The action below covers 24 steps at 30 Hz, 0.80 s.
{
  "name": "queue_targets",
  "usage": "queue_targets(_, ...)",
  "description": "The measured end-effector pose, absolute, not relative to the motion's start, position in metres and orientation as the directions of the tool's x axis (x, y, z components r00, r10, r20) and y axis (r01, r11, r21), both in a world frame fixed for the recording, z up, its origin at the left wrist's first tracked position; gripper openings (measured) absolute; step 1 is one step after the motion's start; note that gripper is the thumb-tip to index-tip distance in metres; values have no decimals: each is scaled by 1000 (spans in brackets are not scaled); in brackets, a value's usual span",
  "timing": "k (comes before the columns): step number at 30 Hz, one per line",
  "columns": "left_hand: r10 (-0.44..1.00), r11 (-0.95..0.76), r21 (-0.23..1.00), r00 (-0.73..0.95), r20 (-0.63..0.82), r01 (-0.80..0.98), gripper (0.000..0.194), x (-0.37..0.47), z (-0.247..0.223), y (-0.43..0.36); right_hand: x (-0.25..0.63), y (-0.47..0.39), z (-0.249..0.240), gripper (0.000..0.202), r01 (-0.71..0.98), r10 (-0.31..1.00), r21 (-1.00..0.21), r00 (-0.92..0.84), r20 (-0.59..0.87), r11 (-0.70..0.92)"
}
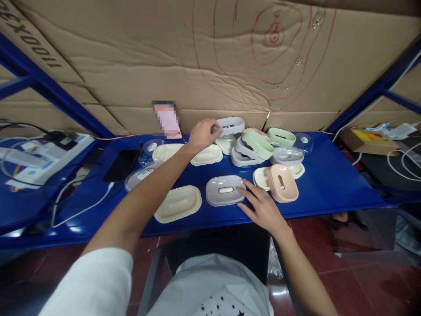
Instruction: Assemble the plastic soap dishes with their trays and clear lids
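Observation:
My left hand (pixel 204 135) reaches to the back of the blue table, its fingers closed on the left end of a grey oval dish (pixel 234 125). Near the front edge lies another grey dish (pixel 217 195) with a white piece in its middle slot. My right hand (pixel 261 210) rests its spread fingertips on that dish's right end. A cream oval piece (pixel 179 204) sits left of it. To the right, a peach dish (pixel 287 184) leans on a cream piece (pixel 261 178). Behind my right hand a green dish (pixel 258 144) lies tilted on stacked grey dishes (pixel 241 158).
A phone (pixel 167 120) with a lit screen leans on the cardboard (pixel 131 87) at the back. A dark phone (pixel 121 165), cables and clear lids (pixel 150 151) are at left. An open cardboard box (pixel 373 142) stands at right. Blue frame posts flank the table (pixel 335 175).

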<state>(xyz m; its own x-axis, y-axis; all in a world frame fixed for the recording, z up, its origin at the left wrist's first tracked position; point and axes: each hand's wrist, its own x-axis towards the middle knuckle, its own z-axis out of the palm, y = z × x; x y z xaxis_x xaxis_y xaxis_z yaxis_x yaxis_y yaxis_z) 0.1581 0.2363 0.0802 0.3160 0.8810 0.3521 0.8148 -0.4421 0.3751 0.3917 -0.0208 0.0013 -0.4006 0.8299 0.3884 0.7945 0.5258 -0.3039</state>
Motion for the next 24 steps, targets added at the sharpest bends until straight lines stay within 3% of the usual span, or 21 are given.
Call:
queue_targets(7, 879, -368, 366, 192, 436, 855, 22, 129, 69, 209, 392, -20, 2, 49, 797, 842, -318, -398, 364, 514)
queue_targets(9, 883, -367, 418, 170, 438, 831, 45, 128, 59, 209, 393, -19, 2, 50, 798, 846, -321, -399, 354, 511)
queue_targets(12, 914, -375, 632, 157, 373, 678, 97, 131, 41, 223, 393, -19, 1, 49, 799, 848, -324, -395, 354, 507)
queue_targets(15, 943, -331, 808, 183, 277, 487, 120, 138, 28, 243, 393, -19, 1, 49, 800, 849, -326, -389, 358, 504)
queue_targets(18, 939, -344, 852, 136, 316, 395, 114, 141, 25, 254, 392, -19, 2, 48, 798, 851, -333, -386, 358, 502)
queue_targets(24, 917, -390, 831, 86, 389, 398, 77, 141, 37, 244, 393, -19, 0, 47, 802, 854, -331, -385, 350, 498)
